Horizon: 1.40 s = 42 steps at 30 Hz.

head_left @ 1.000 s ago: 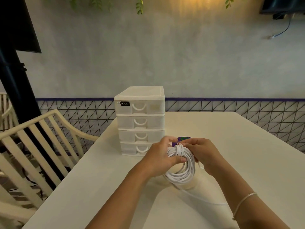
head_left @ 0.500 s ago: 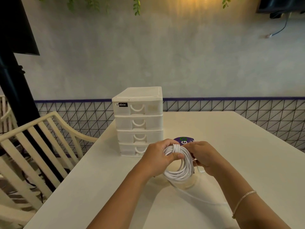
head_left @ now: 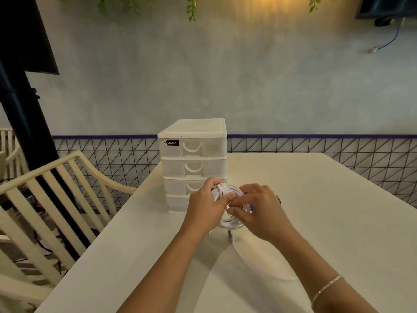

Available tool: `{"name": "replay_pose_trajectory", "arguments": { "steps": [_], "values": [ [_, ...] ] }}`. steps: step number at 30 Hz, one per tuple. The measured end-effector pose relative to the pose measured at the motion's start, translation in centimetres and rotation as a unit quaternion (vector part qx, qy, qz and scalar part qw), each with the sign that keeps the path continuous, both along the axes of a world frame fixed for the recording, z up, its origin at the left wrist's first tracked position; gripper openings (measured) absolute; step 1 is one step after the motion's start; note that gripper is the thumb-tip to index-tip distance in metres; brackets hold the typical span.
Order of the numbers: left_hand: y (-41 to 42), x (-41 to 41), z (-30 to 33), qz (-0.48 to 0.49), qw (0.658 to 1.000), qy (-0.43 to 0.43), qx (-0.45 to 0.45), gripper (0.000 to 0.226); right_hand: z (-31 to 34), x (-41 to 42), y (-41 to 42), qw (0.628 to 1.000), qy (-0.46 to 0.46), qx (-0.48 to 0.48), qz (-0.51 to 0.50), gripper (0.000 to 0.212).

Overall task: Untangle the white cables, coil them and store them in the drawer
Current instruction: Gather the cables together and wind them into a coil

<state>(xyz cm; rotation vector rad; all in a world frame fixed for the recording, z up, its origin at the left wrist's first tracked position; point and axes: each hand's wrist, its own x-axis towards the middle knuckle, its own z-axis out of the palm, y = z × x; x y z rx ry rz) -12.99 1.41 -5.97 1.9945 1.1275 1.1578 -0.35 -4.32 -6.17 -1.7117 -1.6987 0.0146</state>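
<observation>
A coil of white cable (head_left: 228,193) is held upright just above the white table (head_left: 327,222), in front of a white plastic drawer unit (head_left: 194,154) whose several drawers are all closed. My left hand (head_left: 205,208) grips the coil's upper left side, thumb across the loops. My right hand (head_left: 259,213) pinches the cable inside the coil's right side. A loose tail of cable (head_left: 246,258) runs from under the coil toward me, with a plug end (head_left: 230,234) lying on the table.
A purple round object (head_left: 278,198) peeks out behind my right hand. A cream slatted chair (head_left: 52,199) stands at the table's left side. A wall with a wire-grid panel (head_left: 338,152) lies behind the table.
The coil and both hands have shifted up and slightly away, closer to the drawers. My right hand has moved from the coil's top to its inner right side.
</observation>
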Motion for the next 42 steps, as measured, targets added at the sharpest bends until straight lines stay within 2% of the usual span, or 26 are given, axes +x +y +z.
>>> {"name": "replay_pose_trajectory", "arguments": {
  "steps": [7, 12, 14, 17, 19, 21, 22, 25, 28, 30, 31, 33, 35, 37, 40, 42],
  "values": [
    [-0.1, 0.5, -0.3, -0.011, 0.997, -0.047, -0.054, 0.03, 0.0, -1.4, -0.2, 0.994, -0.069, -0.041, -0.073, 0.027],
    [-0.4, 0.7, -0.4, -0.016, 0.996, -0.071, -0.056, 0.031, 0.0, -1.3, -0.1, 0.992, -0.07, -0.07, -0.082, 0.027],
    [-0.3, 0.8, -0.5, -0.026, 0.995, -0.076, -0.061, 0.031, 0.1, -1.4, -0.1, 0.994, -0.029, -0.077, -0.076, 0.033],
    [-0.2, 0.8, -0.5, -0.044, 0.993, -0.083, -0.07, 0.03, 0.1, -1.4, 0.0, 0.997, 0.026, -0.046, -0.054, 0.065],
    [0.1, 0.5, -0.4, -0.056, 0.993, -0.082, -0.07, 0.031, 0.2, -1.1, 0.0, 0.997, 0.067, -0.037, -0.034, 0.056],
    [0.3, 0.2, -0.3, -0.074, 0.991, -0.084, -0.07, 0.034, 0.9, -1.3, -0.5, 0.99, 0.139, -0.032, -0.004, 0.02],
    [0.4, 0.0, -0.2, -0.088, 0.99, -0.087, -0.072, 0.035, 1.4, -1.4, -0.7, 0.981, 0.19, -0.027, 0.017, 0.012],
    [0.2, -0.4, 0.2, -0.13, 0.986, -0.078, -0.074, 0.044, 2.4, -1.4, -1.2, 0.934, 0.351, -0.037, 0.053, 0.006],
    [-0.2, -0.6, 0.3, -0.155, 0.983, -0.06, -0.081, 0.059, 2.4, -0.7, -1.0, 0.914, 0.399, -0.073, 0.022, 0.017],
    [-0.3, -0.4, 0.3, -0.156, 0.983, -0.051, -0.085, 0.053, 2.5, -0.6, -1.0, 0.904, 0.418, -0.086, 0.014, 0.016],
    [-0.3, -0.4, 0.3, -0.152, 0.984, -0.048, -0.085, 0.05, 2.6, -0.5, -1.0, 0.897, 0.433, -0.084, 0.017, 0.021],
    [-0.1, -0.4, 0.5, -0.136, 0.986, -0.055, -0.083, 0.044, 2.9, -0.2, -1.0, 0.874, 0.481, -0.064, 0.017, 0.022],
    [0.3, -0.8, 0.4, -0.108, 0.989, -0.056, -0.088, 0.043, 3.4, 0.4, -1.1, 0.856, 0.516, -0.032, 0.023, 0.01],
    [0.7, -1.1, 0.2, -0.092, 0.99, -0.055, -0.093, 0.039, 4.1, 1.2, -1.4, 0.835, 0.549, 0.0, 0.036, 0.006],
    [0.8, -1.1, 0.1, -0.084, 0.993, -0.024, -0.085, 0.041, 4.6, 2.2, -1.9, 0.789, 0.607, 0.005, 0.088, 0.025],
    [0.7, -1.0, 0.1, -0.071, 0.995, 0.009, -0.073, 0.045, 4.8, 2.9, -2.2, 0.788, 0.609, 0.014, 0.093, 0.02]
  ]
}}
